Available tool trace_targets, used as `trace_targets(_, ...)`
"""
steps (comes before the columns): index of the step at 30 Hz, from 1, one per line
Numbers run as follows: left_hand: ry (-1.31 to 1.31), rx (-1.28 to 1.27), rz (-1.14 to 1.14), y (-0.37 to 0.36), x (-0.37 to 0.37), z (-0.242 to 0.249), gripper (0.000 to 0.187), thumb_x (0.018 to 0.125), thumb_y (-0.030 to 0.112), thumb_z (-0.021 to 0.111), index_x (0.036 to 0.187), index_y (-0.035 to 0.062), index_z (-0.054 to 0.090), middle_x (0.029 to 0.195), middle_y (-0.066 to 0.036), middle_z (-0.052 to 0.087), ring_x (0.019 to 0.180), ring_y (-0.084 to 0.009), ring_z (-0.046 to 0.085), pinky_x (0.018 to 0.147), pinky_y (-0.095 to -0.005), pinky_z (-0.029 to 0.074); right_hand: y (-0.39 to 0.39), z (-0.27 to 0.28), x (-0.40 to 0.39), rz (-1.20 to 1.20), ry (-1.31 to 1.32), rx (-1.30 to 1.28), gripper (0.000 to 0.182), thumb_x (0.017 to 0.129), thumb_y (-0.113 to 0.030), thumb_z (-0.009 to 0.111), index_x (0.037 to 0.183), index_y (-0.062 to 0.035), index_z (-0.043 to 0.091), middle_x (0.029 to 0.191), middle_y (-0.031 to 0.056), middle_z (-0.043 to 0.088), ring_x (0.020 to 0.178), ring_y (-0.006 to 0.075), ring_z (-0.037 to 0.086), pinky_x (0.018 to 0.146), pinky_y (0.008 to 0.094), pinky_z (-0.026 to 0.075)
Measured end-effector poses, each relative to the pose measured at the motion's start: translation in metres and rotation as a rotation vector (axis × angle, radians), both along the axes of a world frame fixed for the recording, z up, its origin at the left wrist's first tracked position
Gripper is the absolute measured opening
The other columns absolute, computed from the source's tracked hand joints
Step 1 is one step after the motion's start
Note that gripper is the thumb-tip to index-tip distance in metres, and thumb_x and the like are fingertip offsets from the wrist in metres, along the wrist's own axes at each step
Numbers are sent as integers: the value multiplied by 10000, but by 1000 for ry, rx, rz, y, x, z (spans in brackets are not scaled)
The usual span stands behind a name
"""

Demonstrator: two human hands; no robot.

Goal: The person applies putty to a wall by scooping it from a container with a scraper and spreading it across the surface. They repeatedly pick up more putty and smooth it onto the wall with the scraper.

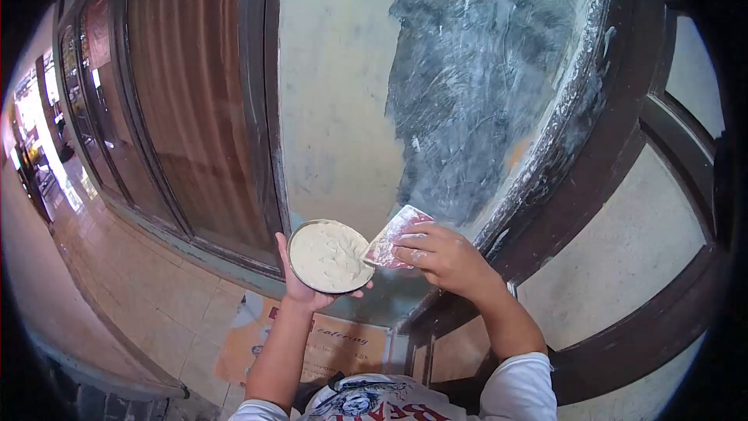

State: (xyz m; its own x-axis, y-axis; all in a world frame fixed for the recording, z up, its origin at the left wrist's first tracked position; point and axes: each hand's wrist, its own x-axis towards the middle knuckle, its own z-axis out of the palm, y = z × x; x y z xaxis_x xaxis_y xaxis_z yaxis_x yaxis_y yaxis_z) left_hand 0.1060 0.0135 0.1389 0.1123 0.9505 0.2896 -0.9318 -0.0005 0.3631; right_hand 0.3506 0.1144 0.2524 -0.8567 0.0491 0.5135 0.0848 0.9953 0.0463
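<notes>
My left hand [301,293] supports a round bowl [333,293] from below, its thumb up along the left side and fingertips showing under the right edge. Creamy off-white putty [326,253] fills the bowl, its surface swirled. In my right hand [446,259] is a flat red putty spreader [396,235], smeared with white and pinched between thumb and fingers. The spreader's lower left corner meets the bowl's right rim. White smudges mark my right fingers. Ahead stands a beige wall [335,93] with a large streaky grey patch [467,86] on its right part.
A dark-framed window [187,93] with a brown curtain behind it is on the left. Dark wooden framing [576,195] with pale panels curves along the right. An orange printed banner [343,347] lies below my hands, and a tiled floor [148,288] runs off leftward.
</notes>
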Motion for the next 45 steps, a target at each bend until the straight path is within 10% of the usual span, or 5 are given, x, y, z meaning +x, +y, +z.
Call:
trace_targets(35, 33, -38, -56, 4, 6, -22, 1154, 755, 995, 284, 1515, 137, 416, 1409, -288, 537, 1005, -612, 629, 626, -663, 600, 22, -45, 5, -47, 295, -240, 361, 722, 55, 655, 1046, -70, 752, 1094, 110, 741, 1124, 332, 667, 999, 421, 532)
trace_targets(45, -293, -209, 81, -45, -11, -74, 1167, 747, 993, 328, 1562, 157, 341, 1473, -318, 461, 1086, -682, 556, 711, -733, 570, 133, -235, 66, -606, 418, -476, 197, 844, 34, 668, 1011, -27, 755, 979, 179, 738, 922, 384, 692, 832, 444, 545)
